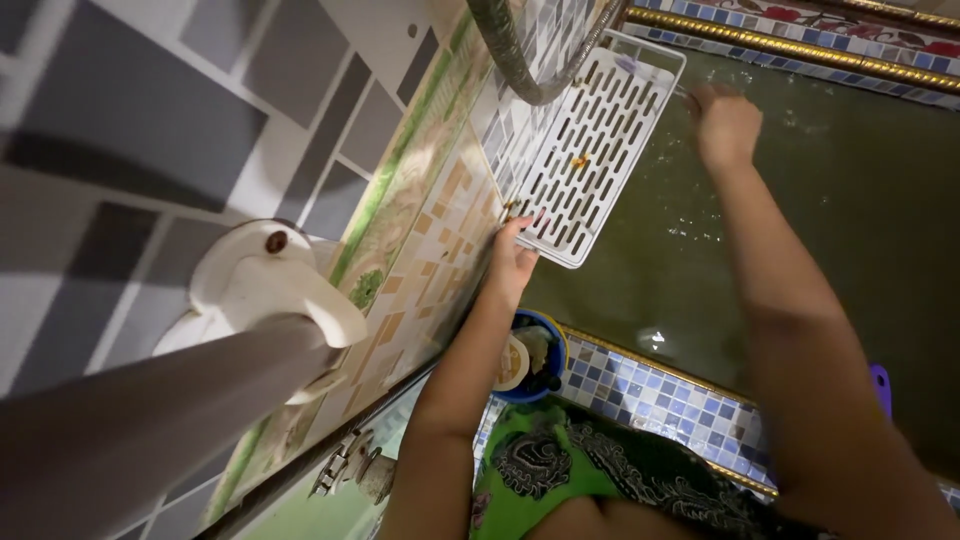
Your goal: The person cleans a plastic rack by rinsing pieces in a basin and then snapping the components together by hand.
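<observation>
A white slotted plastic tray (pixel 590 150) hangs over a basin of dark green water (pixel 850 200), leaning against the tiled wall. My left hand (pixel 512 258) grips the tray's near corner. My right hand (pixel 725 125) holds its far corner, close to the water's surface. A few small orange scraps stick to the tray's slots.
A tiled wall (pixel 430 230) runs along the left, with a white fitting (pixel 265 275) and a grey pole (pixel 130 420). A hose (pixel 520 60) hangs above the tray. A blue bowl (pixel 535 355) sits on the basin's mosaic rim (pixel 650 390). A metal tap (pixel 350 465) is below.
</observation>
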